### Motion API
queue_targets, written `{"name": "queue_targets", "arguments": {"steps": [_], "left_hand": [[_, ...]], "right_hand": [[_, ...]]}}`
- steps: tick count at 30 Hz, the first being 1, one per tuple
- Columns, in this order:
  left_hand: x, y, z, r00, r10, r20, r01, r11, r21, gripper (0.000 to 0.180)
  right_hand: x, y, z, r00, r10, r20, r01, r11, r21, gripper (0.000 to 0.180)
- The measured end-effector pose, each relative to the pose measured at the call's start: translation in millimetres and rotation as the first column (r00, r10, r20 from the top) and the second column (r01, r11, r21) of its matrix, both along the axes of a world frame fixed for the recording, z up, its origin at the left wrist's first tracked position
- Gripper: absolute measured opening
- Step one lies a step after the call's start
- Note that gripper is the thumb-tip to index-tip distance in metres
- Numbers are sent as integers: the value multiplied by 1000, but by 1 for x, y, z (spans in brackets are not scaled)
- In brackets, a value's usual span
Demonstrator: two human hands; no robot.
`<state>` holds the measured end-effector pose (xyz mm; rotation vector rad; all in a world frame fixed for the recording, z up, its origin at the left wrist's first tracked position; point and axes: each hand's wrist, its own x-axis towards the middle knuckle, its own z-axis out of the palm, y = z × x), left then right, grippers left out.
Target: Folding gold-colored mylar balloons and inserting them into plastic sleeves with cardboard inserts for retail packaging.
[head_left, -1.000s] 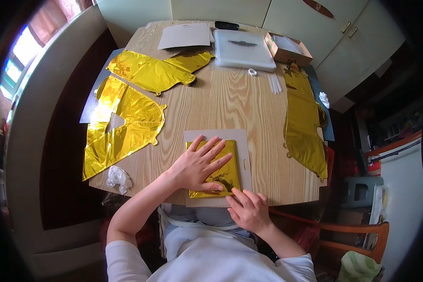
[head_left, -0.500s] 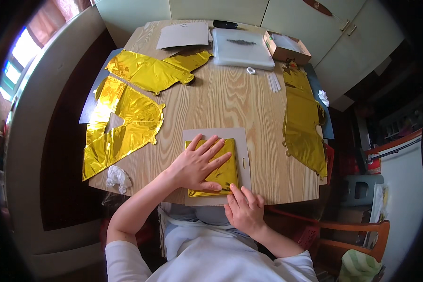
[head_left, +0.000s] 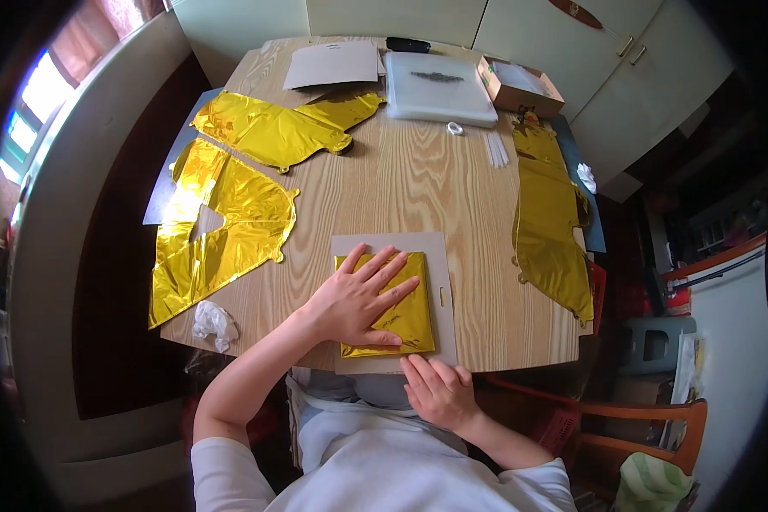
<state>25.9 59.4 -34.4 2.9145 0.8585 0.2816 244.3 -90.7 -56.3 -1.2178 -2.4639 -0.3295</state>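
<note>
A folded gold foil balloon (head_left: 416, 311) lies as a flat rectangle on a grey cardboard sheet (head_left: 438, 260) at the table's near edge. My left hand (head_left: 358, 300) presses down on the foil, palm flat and fingers spread. At the near edge of the fold, my right hand (head_left: 439, 391) rests its outstretched fingertips by the foil and cardboard; nothing shows in it. Two unfolded gold foil balloons (head_left: 273, 128) (head_left: 230, 226) lie flat to the left. Another gold foil balloon (head_left: 553, 226) hangs partly over the table's right side.
Toward the back stand a stack of grey cardboard sheets (head_left: 333, 66), a pile of clear plastic bags (head_left: 439, 90) and an open cardboard box (head_left: 525, 90). A small white tape roll (head_left: 455, 129) and thin white strips (head_left: 497, 149) lie nearby. Crumpled white tissue (head_left: 215, 324) sits at the left edge.
My right hand has slid left and slightly nearer to me along the fold's near edge, off its near right corner. My left hand stays in place.
</note>
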Motion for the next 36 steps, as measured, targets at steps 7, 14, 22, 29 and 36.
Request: {"name": "queue_targets", "arguments": {"steps": [7, 14, 22, 29, 36], "left_hand": [[0, 0, 1, 1000, 1, -11, -1, 1000, -3, 89], [1, 0, 2, 1000, -1, -20, 1, 1000, 0, 89], [1, -1, 3, 1000, 3, -16, -3, 1000, -3, 89], [1, -1, 4, 1000, 7, -28, -7, 1000, -15, 92], [1, -2, 5, 999, 18, -30, -19, 1000, -21, 99]], "right_hand": [[-5, 0, -1, 998, -56, 29, 57, 998, -38, 42], [-12, 0, 2, 993, -105, 46, 107, 993, -43, 43], [-19, -1, -2, 986, -156, 63, 156, 988, -7, 49], [-18, -9, -4, 990, -139, -3, 139, 989, -54, 51], [12, 13, 13, 994, 14, -109, -27, 993, -118, 47]]}}
